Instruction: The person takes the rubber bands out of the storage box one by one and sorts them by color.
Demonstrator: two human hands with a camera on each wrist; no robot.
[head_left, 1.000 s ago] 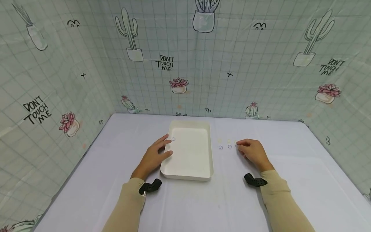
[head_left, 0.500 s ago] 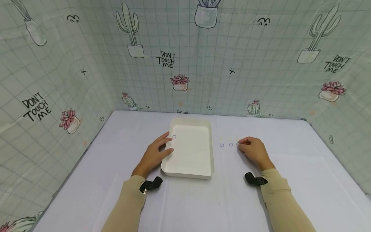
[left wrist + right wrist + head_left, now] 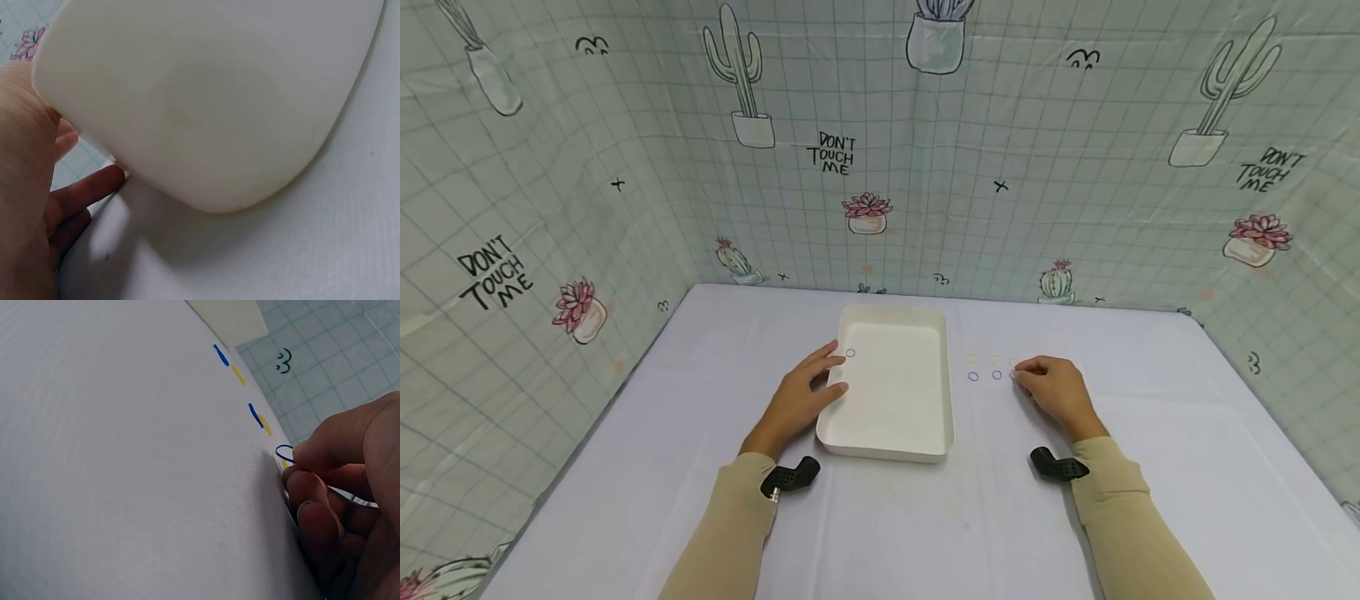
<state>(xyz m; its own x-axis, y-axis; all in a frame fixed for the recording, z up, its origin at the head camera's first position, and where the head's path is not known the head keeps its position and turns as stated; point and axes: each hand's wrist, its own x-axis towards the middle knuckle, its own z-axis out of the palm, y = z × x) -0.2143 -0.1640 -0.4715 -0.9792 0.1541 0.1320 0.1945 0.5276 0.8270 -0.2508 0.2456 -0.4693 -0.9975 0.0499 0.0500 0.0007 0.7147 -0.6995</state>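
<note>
In the head view my left hand (image 3: 797,404) holds the left rim of a shallow white tray (image 3: 895,454), its thumb and some fingertips over the edge. A thin blue rubber band (image 3: 850,353) lies inside the tray near those fingertips. Right of the tray, my right hand (image 3: 1056,392) pinches another blue rubber band (image 3: 284,452) between thumb and forefinger, low at the table. A yellow rubber band (image 3: 284,464) lies right behind it, partly hidden by the fingers. Two more blue bands, one nearer the tray (image 3: 973,377), and two yellow ones (image 3: 971,359) lie alongside.
A white cloth covers the table (image 3: 895,533). Behind it and at the sides hangs a grid-patterned curtain (image 3: 925,167) with cactus drawings. Black camera mounts, such as the right one (image 3: 1060,465), sit on both wrists.
The third blue rubber band now shows at my right fingertips, where it could not be seen a second ago. My left hand stays on the tray; the head view has tilted slightly downward.
</note>
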